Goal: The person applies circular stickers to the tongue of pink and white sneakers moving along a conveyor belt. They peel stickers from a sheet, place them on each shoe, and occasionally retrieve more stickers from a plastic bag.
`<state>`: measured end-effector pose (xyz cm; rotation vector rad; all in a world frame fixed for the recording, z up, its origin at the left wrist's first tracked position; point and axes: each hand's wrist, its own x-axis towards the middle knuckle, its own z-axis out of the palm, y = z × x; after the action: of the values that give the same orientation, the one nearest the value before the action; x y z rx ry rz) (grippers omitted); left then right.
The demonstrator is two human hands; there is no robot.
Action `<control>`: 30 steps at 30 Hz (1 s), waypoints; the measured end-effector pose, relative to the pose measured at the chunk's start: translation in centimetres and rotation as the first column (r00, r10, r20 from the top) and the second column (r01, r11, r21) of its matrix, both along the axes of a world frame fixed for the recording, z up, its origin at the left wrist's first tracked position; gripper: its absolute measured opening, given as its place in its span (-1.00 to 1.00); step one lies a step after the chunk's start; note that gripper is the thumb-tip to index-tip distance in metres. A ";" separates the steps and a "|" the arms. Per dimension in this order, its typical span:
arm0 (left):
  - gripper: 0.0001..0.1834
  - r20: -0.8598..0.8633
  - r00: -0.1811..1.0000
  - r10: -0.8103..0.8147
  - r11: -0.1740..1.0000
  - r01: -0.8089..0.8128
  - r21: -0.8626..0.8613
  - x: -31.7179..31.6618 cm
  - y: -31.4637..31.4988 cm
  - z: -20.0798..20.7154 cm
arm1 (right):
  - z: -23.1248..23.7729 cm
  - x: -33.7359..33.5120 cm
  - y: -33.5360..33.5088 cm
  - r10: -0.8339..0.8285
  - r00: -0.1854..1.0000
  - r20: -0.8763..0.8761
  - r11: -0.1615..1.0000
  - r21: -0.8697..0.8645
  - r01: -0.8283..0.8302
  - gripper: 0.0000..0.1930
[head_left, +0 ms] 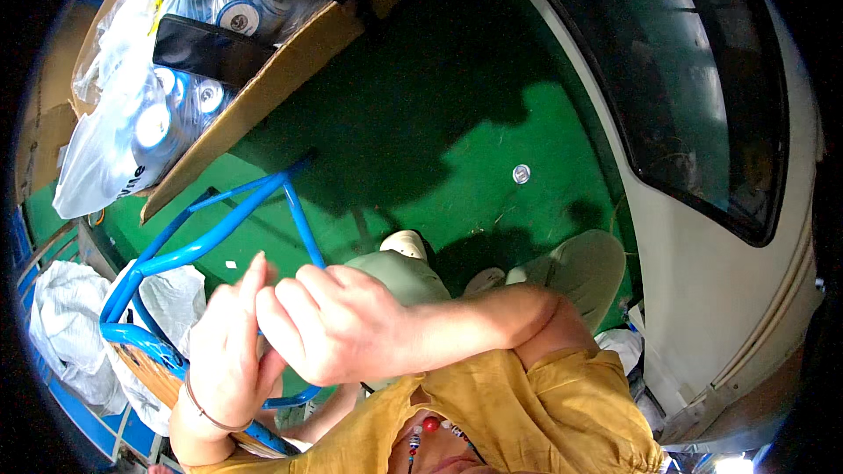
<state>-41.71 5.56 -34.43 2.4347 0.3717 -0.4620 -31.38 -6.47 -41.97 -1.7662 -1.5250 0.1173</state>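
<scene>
My left hand [230,333], with a thin bracelet at its wrist, is raised at the lower left, its fingers stretched upward and slightly blurred. Against its inner side presses my right hand [329,323], which reaches across from the right with its fingers curled into a closed shape. The two hands touch. Whatever may lie between them is hidden by the right hand's fingers. Just beyond and below the hands stands a chair or stool frame of blue tubing [215,237] with a wooden part [145,373].
At the upper left a cardboard box [290,57] holds clear plastic bags [105,154] of round, can-like pieces, with a black phone [211,48] on top. A beige machine [685,254] with a dark window stands right. One round metallic piece [521,174] lies on the green floor [474,211]; white sacks [70,325] lie left.
</scene>
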 end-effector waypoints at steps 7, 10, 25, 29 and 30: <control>-0.53 -0.068 0.995 0.073 0.993 -0.079 -0.091 -0.2 -0.5 0.0 | -1.4 -1.3 -1.4 0.009 0.992 -0.129 0.995 0.097 0.003 -0.72; -0.78 -0.056 0.992 0.114 0.987 -0.119 -0.110 0.4 -0.4 -0.1 | -1.8 -1.5 -2.0 0.052 0.969 -0.243 0.997 0.074 -0.035 -0.72; -0.70 -0.129 0.747 0.653 0.701 -0.660 -0.272 -2.4 -0.4 0.4 | -33.5 18.3 -23.2 -0.918 0.167 -0.361 0.356 -0.559 0.749 -0.91; -0.71 -0.062 0.751 0.657 0.735 -0.657 -0.169 -3.1 0.3 -0.1 | -36.2 18.5 -20.0 -0.897 0.439 -0.050 0.390 -0.557 0.733 -0.83; -0.71 0.005 0.754 0.657 0.752 -0.655 -0.078 -3.5 0.2 -0.5 | -36.2 18.3 -18.7 -0.901 0.431 0.054 0.310 -0.614 0.726 -0.80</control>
<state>-45.19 5.71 -34.89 2.0494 1.1290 -0.1129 -13.06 -25.17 -78.14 -2.6644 -0.1346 0.3178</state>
